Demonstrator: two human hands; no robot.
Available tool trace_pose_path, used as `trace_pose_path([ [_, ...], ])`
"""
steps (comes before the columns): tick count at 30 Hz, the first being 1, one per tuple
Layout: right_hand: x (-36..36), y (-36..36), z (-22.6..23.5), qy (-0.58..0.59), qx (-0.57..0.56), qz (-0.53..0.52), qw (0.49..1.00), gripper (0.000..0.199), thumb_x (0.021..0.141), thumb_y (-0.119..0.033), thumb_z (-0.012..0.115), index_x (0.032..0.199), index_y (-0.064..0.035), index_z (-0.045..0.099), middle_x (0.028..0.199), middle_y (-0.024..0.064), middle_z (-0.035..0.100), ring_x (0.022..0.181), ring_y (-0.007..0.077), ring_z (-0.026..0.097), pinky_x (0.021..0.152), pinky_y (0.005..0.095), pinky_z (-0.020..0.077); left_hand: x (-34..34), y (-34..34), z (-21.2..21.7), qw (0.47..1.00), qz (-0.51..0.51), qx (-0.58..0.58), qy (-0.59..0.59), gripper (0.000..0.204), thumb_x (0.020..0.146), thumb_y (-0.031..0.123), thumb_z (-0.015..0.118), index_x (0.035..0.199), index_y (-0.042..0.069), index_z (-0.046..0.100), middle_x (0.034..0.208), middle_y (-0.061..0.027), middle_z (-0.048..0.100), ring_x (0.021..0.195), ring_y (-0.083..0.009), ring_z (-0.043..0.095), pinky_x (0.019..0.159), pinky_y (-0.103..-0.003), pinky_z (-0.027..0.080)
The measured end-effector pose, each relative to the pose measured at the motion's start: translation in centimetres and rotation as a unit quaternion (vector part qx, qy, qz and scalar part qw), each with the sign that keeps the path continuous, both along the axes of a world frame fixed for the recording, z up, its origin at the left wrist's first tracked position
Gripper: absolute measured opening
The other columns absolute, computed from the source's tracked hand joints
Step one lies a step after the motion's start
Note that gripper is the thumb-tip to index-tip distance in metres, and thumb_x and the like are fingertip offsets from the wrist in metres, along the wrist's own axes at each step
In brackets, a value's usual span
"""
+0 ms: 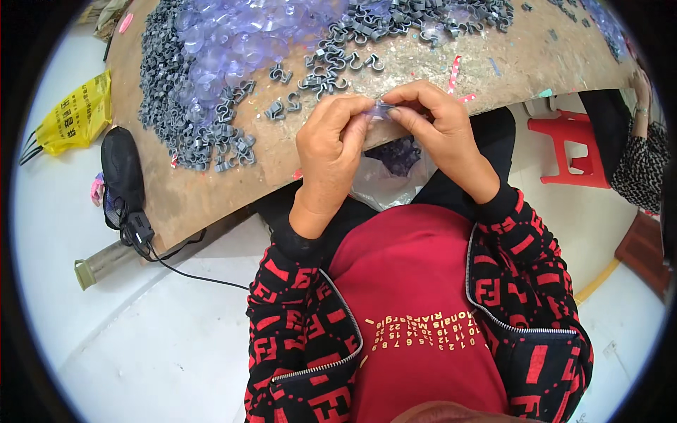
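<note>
My left hand (pixel 330 151) and my right hand (pixel 446 134) meet over the near edge of the table. Between their pinched fingertips is a small clear, purplish plastic suction cup (pixel 381 110). Fingers partly cover it, and I cannot make out whether a grey clip is joined to it. Beyond my hands lie loose grey plastic clips (pixel 328 67). A large heap of clear purplish suction cups (pixel 247 32) spreads behind them, with more grey clips (pixel 173 99) piled along its left side.
Below my hands, a clear plastic bag (pixel 374 185) with dark pieces inside rests at my lap. Red patterned strips (pixel 455 74) lie on the brown table (pixel 204 201). A yellow bag (pixel 76 116) and black pouch (pixel 121 166) are left; a red stool (pixel 575 149) and another person's arm (pixel 640 106) are right.
</note>
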State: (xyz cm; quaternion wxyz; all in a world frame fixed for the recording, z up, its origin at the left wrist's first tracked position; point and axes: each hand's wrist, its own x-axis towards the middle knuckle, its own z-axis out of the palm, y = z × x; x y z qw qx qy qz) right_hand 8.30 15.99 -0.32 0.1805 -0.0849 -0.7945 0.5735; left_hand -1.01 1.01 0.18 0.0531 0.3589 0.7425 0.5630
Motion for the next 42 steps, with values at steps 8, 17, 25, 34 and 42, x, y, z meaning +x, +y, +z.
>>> trace_pose_path([
  [8,0.0,1.9,1.3,-0.088,-0.322,0.108,0.937,0.015,0.089,-0.009,0.063,0.102,-0.0037,0.058,0.096,0.0008,0.061,0.087,0.0078,0.058,0.078,0.0226,0.048,-0.6,0.1,0.5,0.976,-0.04,0.044,0.212,0.025,0.071,-0.009,0.062,0.093,0.004,0.066,0.087,-0.0108,0.064,0.074,-0.0258,0.063,0.063,-0.032,0.05],
  [17,0.4,2.8,-0.1,-0.15,-0.587,0.26,0.752,0.017,0.089,-0.016,0.065,0.1,-0.0049,0.058,0.09,0.0002,0.06,0.08,0.0094,0.057,0.073,0.0286,0.0475,-1.5,-0.5,1.4,0.947,-0.144,0.055,0.281,0.033,0.071,-0.006,0.062,0.102,0.004,0.067,0.098,-0.0126,0.065,0.079,-0.0275,0.063,0.069,-0.032,0.052],
  [25,0.3,2.0,1.2,-0.062,-0.42,0.146,0.894,0.017,0.092,-0.015,0.061,0.104,-0.0047,0.058,0.093,0.0006,0.06,0.086,0.0094,0.057,0.078,0.0247,0.0468,2.5,-0.8,2.4,0.982,-0.042,0.114,-0.147,0.039,0.084,0.001,0.066,0.121,-0.004,0.054,0.113,-0.0123,0.062,0.095,-0.0146,0.061,0.08,-0.028,0.051],
  [34,1.8,0.1,2.8,0.03,-0.01,0.033,0.999,0.027,0.086,-0.007,0.064,0.112,-0.0019,0.059,0.099,0.0054,0.061,0.089,0.0139,0.058,0.078,0.027,0.0483,2.9,-0.4,2.8,0.932,-0.01,0.173,-0.318,0.031,0.087,0.0,0.065,0.116,-0.004,0.054,0.1,-0.0084,0.061,0.089,-0.0112,0.06,0.08,-0.023,0.049],
  [42,2.0,-0.6,2.5,0.14,0.244,-0.026,0.959,0.031,0.074,0.003,0.07,0.103,-0.0024,0.063,0.098,0.0123,0.064,0.087,0.0261,0.064,0.073,0.0319,0.0515,3.4,-0.1,2.6,0.978,0.021,0.112,-0.175,0.025,0.083,0.002,0.07,0.105,-0.002,0.06,0.09,-0.0062,0.063,0.078,-0.0117,0.061,0.072,-0.025,0.051],
])
